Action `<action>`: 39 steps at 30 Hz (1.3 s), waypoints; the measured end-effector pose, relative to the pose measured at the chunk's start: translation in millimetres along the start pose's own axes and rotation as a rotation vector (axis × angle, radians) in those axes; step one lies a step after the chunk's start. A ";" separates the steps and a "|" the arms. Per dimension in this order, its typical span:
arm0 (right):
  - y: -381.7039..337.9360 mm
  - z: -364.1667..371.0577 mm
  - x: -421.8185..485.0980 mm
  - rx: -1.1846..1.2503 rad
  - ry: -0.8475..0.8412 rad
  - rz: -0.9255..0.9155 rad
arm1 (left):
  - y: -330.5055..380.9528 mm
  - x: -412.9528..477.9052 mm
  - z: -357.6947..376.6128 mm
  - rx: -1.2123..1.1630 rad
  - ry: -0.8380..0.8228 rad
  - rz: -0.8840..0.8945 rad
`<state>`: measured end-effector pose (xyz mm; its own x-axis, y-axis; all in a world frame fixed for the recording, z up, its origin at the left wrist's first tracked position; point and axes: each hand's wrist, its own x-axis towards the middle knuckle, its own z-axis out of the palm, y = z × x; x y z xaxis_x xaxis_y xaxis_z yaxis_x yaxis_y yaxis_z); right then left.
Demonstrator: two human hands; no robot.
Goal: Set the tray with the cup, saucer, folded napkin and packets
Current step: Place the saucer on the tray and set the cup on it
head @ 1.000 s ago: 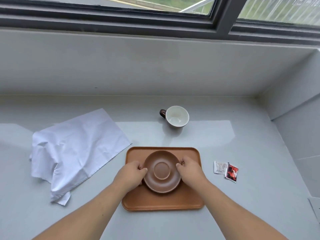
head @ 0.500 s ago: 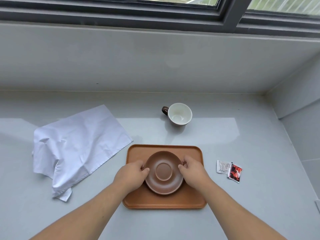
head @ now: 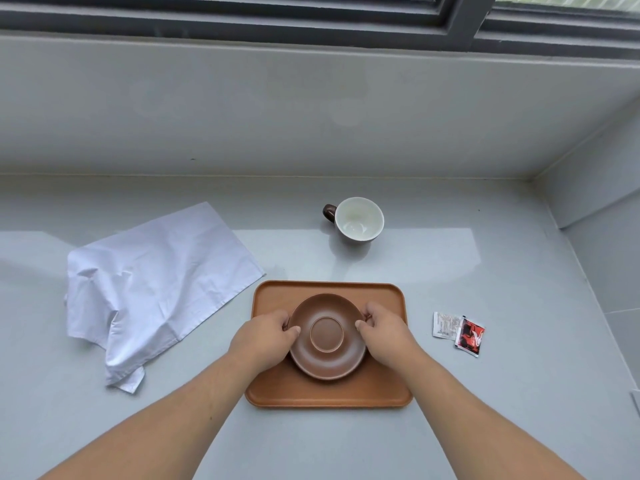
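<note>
Grey, glossy stone worktop [head: 450, 427] carries all items; a grey wall and a dark window frame [head: 464, 22] run along its far side.

Item count, left to right:

1. One white cloth napkin [head: 156, 285], creased and lying spread out, unfolded, on the worktop well left of the tray. Its near right edge comes close to the tray's far left corner without touching it.
2. One orange-brown rectangular tray with rounded corners [head: 329, 393], at centre, flat on the worktop.
3. One brown round ceramic saucer with a raised centre ring [head: 327, 336], on the tray, set toward the tray's far half.
4. One brown cup with a white interior [head: 358, 220], upright, handle pointing left, on the worktop beyond the tray and apart from it.
5. Two small packets just right of the tray: one white printed packet [head: 445, 325] and one red-and-black packet [head: 469, 336]. The red-and-black one overlaps the white one's right edge.

Two bare hands are in view. The left hand [head: 263, 337] has its grip closed on the saucer's left rim, thumb on top. The right hand [head: 386, 332] grips the right rim the same way. Both hands cover the rim at those points and part of the tray floor beneath. Whether the saucer rests fully on the tray or is slightly lifted cannot be told.
</note>
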<state>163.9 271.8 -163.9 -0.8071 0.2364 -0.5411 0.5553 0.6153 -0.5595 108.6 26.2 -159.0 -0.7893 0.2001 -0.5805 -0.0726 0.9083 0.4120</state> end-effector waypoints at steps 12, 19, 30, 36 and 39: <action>-1.5 1.2 -1.6 0.016 0.002 0.001 | -1.3 0.5 1.1 0.030 0.000 0.017; -0.4 1.6 -2.4 0.034 0.003 -0.001 | -0.8 -0.8 1.3 0.023 0.004 0.023; -1.9 -0.3 -4.1 0.055 0.002 0.007 | 3.7 3.2 3.2 0.024 0.024 -0.004; -6.4 -7.9 5.4 0.019 0.029 0.020 | 15.7 20.6 -7.2 0.043 0.177 0.011; -19.2 -29.3 27.2 0.104 0.161 0.028 | 32.1 44.5 -24.1 0.032 0.232 0.057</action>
<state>125.4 288.4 -149.5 -0.8078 0.3749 -0.4550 0.5894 0.5273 -0.6120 56.5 55.4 -154.7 -0.9106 0.1653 -0.3788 -0.0073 0.9100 0.4146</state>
